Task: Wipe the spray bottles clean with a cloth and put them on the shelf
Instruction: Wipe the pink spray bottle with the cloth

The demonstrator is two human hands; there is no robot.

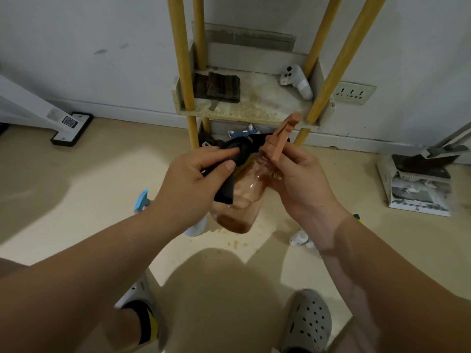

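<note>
Spray bottle (pixel 239 197) held mid-air, short of shelf (pixel 254 110) at 12 o'clock | right hand (pixel 303 179) gripped its neck, left hand (pixel 198 179) pinched black cloth (pixel 237 151) against it | wiping underway, unshelved; blue bottle (pixel 142 200) on floor, 8 o'clock

Grey clogs (pixel 308 324) pierced with round holes are being worn on both feet; a black-and-yellow sock (pixel 145 321) is being worn at the left ankle.
</note>
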